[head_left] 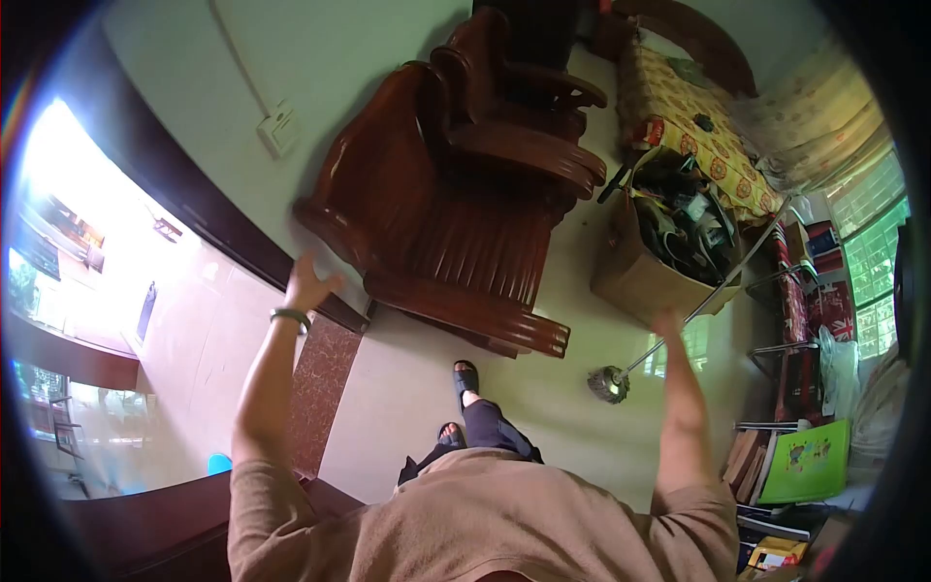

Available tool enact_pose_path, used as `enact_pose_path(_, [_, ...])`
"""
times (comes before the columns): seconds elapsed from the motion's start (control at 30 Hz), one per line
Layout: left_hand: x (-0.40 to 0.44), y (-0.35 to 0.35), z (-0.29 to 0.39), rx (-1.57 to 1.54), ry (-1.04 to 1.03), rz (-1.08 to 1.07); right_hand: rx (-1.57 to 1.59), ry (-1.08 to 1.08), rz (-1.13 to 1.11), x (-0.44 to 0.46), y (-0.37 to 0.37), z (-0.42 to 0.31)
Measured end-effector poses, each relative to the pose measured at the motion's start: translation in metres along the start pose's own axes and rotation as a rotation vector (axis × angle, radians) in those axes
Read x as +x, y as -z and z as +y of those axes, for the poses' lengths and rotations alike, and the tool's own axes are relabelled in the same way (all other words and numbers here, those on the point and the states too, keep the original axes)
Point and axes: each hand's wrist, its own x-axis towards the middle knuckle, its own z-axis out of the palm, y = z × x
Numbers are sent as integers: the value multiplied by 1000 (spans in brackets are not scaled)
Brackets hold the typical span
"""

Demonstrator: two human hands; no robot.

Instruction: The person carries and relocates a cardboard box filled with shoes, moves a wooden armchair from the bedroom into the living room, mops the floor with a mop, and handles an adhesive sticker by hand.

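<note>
My left hand [308, 284] is raised with its fingers spread, beside the dark door frame and left of a brown wooden armchair [475, 233]. It holds nothing, and a dark band circles its wrist. On the right, my right hand [667, 322] is closed at the thin metal handle of a mop [727, 279]; its fingers are slightly blurred. The round grey mop head [609, 384] is low over the tiles, left of that hand. Beyond the hand stands an open cardboard box [630, 267] full of mixed items.
Behind the box is a bed with a yellow patterned cover [669, 92]. Shelves with books and a green folder [805, 463] line the right side. A doorway opens at left, with a reddish-brown threshold [325, 393]. My sandalled feet are on the pale tiled floor [388, 398].
</note>
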Motion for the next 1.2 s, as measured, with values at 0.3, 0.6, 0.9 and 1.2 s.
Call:
enact_pose_path(0.3, [161,14,-10,96,195,-81,-398,381,-706,-123,-191,-146])
enact_pose_path(0.6, [156,10,1,420,185,84,-503,328,-943,-158,-272,-217])
enact_pose_path(0.9, [89,9,5,264,49,80,-594,368,-773,-174,-241,-188])
enact_pose_path(1.2, [-57,10,47,222,166,52,-676,329,-775,-204,-203,-127])
